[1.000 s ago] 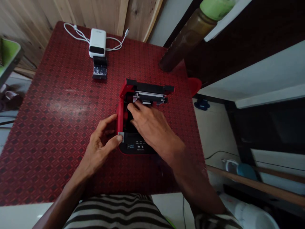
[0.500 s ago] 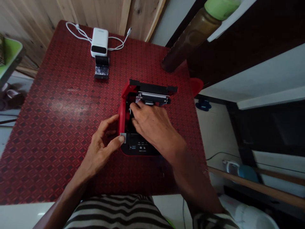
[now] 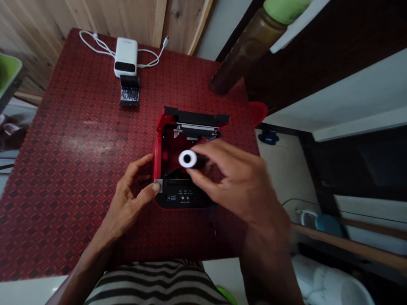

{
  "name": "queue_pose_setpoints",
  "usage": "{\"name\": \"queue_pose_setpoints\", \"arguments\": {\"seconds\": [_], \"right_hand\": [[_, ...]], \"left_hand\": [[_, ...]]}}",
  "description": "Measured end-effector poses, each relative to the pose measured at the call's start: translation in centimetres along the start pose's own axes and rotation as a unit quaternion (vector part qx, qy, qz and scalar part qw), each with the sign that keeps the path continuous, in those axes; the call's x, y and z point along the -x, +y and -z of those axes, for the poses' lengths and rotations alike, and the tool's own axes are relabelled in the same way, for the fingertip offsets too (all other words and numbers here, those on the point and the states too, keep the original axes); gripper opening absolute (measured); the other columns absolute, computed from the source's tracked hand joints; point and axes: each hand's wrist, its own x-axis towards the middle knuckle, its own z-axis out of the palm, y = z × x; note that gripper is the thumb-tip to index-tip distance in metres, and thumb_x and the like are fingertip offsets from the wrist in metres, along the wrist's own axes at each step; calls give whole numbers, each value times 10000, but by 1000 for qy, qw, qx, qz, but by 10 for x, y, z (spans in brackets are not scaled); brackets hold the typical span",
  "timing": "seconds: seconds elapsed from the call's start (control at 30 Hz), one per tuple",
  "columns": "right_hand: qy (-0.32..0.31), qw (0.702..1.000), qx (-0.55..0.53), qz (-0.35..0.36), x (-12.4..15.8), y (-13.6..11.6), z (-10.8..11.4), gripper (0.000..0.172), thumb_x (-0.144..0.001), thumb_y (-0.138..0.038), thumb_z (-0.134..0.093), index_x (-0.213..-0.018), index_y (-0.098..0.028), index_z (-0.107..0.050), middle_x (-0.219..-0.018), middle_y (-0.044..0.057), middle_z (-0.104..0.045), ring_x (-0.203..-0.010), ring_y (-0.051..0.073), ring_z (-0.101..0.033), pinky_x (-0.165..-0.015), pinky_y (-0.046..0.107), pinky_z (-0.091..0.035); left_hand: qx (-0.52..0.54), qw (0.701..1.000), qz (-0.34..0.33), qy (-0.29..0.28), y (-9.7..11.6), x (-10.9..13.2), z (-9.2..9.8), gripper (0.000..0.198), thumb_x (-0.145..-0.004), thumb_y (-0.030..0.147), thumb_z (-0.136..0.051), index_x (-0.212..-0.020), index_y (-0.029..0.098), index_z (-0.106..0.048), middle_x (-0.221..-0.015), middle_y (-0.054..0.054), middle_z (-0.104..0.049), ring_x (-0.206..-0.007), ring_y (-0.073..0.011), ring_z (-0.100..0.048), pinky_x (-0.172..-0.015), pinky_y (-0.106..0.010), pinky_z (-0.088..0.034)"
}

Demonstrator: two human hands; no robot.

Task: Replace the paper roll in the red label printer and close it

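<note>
A red and black compact printer (image 3: 182,197) stands on the table with its black lid (image 3: 193,117) swung open to the back, showing a red compartment. My right hand (image 3: 238,182) hovers over the compartment, pinching a white paper roll (image 3: 187,159) with a black core, its end facing me. My left hand (image 3: 130,199) grips the printer's left side, the thumb resting on a small grey tab (image 3: 158,185). The right hand is blurred and hides part of the printer's right side.
The table has a red patterned cover (image 3: 79,148). At its back are a white power bank (image 3: 125,57) with a white cable and a small black-and-white block (image 3: 129,90). A brown bottle with a green cap (image 3: 248,46) leans at the back right, beside a red piece (image 3: 258,112) at the table's edge.
My right hand has come up out of the printer compartment and now holds the white roll above it. The compartment's red interior now shows. My left hand stays on the printer.
</note>
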Motion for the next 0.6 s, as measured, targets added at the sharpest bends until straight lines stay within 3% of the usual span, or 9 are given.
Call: {"name": "queue_pose_setpoints", "arguments": {"seconds": [0.1, 0.2, 0.27, 0.3, 0.43, 0.6], "right_hand": [[138, 974, -144, -104, 19, 30, 10, 237, -941, -323, -911, -1156, -289, -816, -868, -40, -814, -656, 156, -707, -576, 288, -544], [263, 922, -218, -182, 35, 67, -1, 285, -880, -427, -918, -1090, -309, -765, -961, -9, -849, -804, 194, -810, -679, 316, -625], [234, 918, -219, -234, 42, 89, -19, 190, -958, -443, -820, -1085, -325, -742, -994, 18, -851, -893, 192, -844, -735, 308, -624], [231, 917, -218, -242, 45, 97, -29, 273, -898, -427, -859, -1089, -292, -717, -982, 22, -844, -866, 203, -836, -725, 322, -632], [153, 925, -223, -268, 53, 111, -60, 327, -867, -417, -837, -1103, -247, -687, -924, 23, -827, -762, 199, -782, -676, 332, -603], [109, 925, -233, -280, 57, 114, -66, 342, -894, -475, -811, -1136, -269, -685, -1005, 36, -834, -851, 223, -791, -748, 361, -609]], "left_hand": [[1, 1000, 6, 3, 0, 1, 0, 669, -999, 571, -895, -1578, 297, -701, -1581, -95, -772, -1426, -377, -745, -1195, -547, -618], [6, 1000, 0, 5, -2, 1, 0, 663, -995, 569, -901, -1575, 312, -705, -1615, -90, -763, -1440, -389, -747, -1121, -532, -662], [2, 1000, -8, 4, -3, 0, 0, 645, -1001, 561, -899, -1568, 318, -711, -1618, -87, -764, -1449, -396, -748, -1104, -530, -670], [0, 1000, -11, 3, -3, 0, 0, 639, -1003, 557, -898, -1567, 320, -713, -1611, -85, -770, -1448, -397, -752, -1096, -529, -674], [2, 1000, -13, 3, -4, 0, -1, 624, -1005, 550, -898, -1562, 328, -722, -1565, -79, -800, -1448, -393, -760, -1096, -517, -680], [-6, 1000, -17, 14, -4, 1, -1, 643, -989, 575, -900, -1549, 304, -741, -1548, -95, -809, -1448, -403, -762, -1104, -499, -683]]}}
